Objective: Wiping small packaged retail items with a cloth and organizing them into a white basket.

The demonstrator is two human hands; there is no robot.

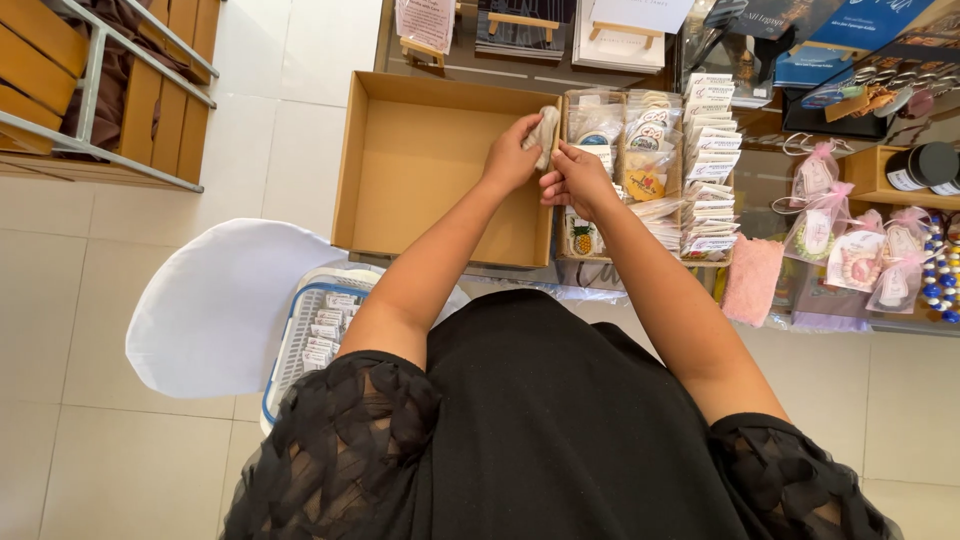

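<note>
Left hand (512, 155) grips a small beige cloth pouch (545, 133) above the empty cardboard box (400, 180); right hand (575, 180) touches it beside a box of packaged stickers (625, 160).

An open cardboard box (440, 170) sits on the bench (760, 200), left of a tray of packets (640, 170). Both hands (545, 165) meet between them, holding a small pouch (545, 135). Bagged trinkets (850, 240) lie far right. A basket (315, 330) rests on a chair (215, 310), near left.

A small beige pouch (545, 133), soft and crumpled, is held upright above the cardboard box's (440, 180) right wall.
</note>
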